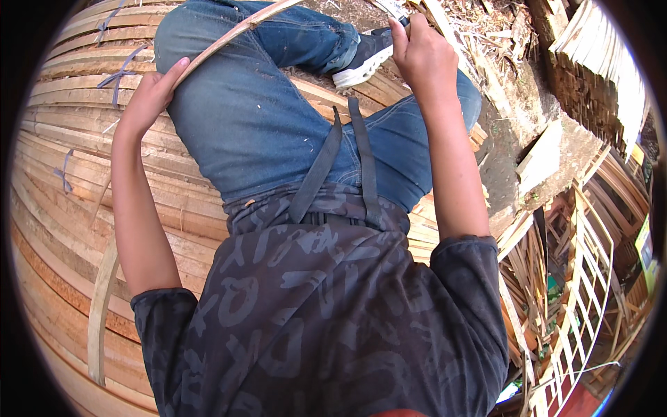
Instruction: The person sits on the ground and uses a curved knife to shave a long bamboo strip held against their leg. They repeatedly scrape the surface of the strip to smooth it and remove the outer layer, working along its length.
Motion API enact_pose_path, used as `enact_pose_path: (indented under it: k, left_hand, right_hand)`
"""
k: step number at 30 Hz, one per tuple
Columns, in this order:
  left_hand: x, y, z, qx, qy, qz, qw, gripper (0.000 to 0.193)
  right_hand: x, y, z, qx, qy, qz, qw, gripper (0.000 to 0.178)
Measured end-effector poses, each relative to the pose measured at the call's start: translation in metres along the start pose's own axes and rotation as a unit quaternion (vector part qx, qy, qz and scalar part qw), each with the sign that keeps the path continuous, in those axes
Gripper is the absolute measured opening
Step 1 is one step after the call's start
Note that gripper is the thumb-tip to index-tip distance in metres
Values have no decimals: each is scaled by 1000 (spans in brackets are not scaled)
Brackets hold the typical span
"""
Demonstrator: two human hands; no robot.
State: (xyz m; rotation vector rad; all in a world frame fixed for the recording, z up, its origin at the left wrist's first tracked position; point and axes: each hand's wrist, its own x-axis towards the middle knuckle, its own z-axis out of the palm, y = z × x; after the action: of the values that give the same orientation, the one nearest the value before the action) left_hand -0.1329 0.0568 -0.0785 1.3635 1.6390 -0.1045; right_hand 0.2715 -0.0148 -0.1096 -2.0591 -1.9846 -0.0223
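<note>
Between the thumb and fingers of my left hand is one end of a long, thin wooden strip. The strip slants up over my left thigh and leaves the picture at the top edge. My right hand is closed on a knife with a dark handle, above my right knee. Its blade points up and left and is only partly visible at the top edge. A gap separates the knife from the visible part of the strip.
I sit on bundled wooden strips, some tied with blue-grey bands. A loose wooden piece lies on them. To the right are a stone block, stacked pale slats and a slatted lattice. Wood shavings litter the ground ahead.
</note>
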Motion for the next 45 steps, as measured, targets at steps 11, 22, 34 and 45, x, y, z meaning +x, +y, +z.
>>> enact_pose_path:
  k: [11,22,34,45]
  left_hand:
    - [1,2,5,-16,7,12,1000,64]
    - [4,-4,3,-8,12,4,1000,65]
    - [-7,26,-9,31,-75,125,989,59]
    - [-101,89,33,90,-189,262,942,51]
  right_hand:
    - [18,19,-7,-29,-25,3,999,34]
    - [10,42,-40,-25,-64,104,992,42]
    - [-53,-39,-93,570,-3,453,686,38]
    - [-96,-26,-217,101,11,294,950,36]
